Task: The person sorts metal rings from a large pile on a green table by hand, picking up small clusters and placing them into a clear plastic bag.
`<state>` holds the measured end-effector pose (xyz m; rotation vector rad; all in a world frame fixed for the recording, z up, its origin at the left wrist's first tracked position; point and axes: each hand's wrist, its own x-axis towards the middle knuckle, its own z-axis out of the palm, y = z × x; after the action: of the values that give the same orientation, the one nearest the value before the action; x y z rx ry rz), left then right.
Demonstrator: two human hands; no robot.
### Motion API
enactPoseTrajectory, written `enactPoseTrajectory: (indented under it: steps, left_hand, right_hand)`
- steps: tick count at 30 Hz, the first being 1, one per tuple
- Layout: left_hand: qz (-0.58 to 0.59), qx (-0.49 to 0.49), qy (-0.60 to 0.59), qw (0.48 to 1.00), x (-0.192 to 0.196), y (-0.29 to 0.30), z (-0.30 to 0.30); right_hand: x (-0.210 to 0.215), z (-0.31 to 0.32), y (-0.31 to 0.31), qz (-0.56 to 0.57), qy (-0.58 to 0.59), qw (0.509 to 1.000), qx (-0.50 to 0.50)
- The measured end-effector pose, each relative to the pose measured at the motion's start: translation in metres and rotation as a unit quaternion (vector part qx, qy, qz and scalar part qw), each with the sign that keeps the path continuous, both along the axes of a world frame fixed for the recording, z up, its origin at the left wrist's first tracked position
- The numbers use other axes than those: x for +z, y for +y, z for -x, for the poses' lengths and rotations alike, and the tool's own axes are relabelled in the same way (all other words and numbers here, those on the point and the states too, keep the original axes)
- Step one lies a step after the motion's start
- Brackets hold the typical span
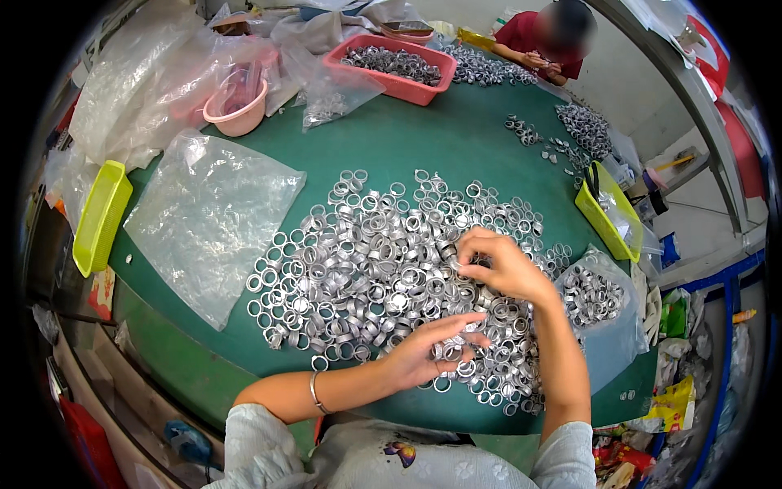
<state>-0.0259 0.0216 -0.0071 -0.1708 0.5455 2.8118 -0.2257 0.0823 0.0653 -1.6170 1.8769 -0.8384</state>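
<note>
The metal rings (383,261) are short silver bands, shiny and hollow, heaped in a wide loose pile on the green table (423,138); the pile lies under and just beyond both hands, thinning to single rings at its far and left edges.

The left hand (432,350) lies palm up and half open on the near edge of the pile, its fingers curled loosely around a small cluster of rings resting in the palm. The right hand (501,265) is just beyond it, palm down on the pile, its fingertips pinched together on rings at the heap's top; how many it grips cannot be told.

Just right of the right hand a clear plastic bag (599,301) holds more rings. Beyond that stands a yellow-green basket (607,213). Left of the hands a flat empty clear bag (208,220) lies on the table, with another yellow-green basket (99,218) past it at the table's edge. Far beyond the hands sit a pink bowl (238,110) and a red tray (389,67) of rings, where another person (547,45) works.
</note>
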Motion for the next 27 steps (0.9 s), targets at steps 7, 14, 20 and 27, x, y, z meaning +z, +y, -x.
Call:
enactPoseTrajectory:
  steps: [7,14,20,27]
  left_hand:
    - [0.012,0.05,-0.043,0.998,0.01,0.002,-0.001]
    - [-0.052,0.072,-0.016,0.996,-0.004,0.002,0.003]
    - [-0.078,0.106,-0.098,0.987,0.016,-0.001,0.003]
    - [-0.044,0.109,-0.075,0.99,0.015,-0.005,0.002]
  right_hand:
    - [0.014,-0.009,-0.006,-0.054,-0.045,0.997,-0.008]
    - [-0.041,-0.007,-0.029,0.029,0.151,0.988,-0.034]
    - [0.007,-0.004,-0.004,-0.004,-0.154,0.987,-0.052]
    - [0.03,-0.015,0.011,-0.016,-0.22,0.965,0.144]
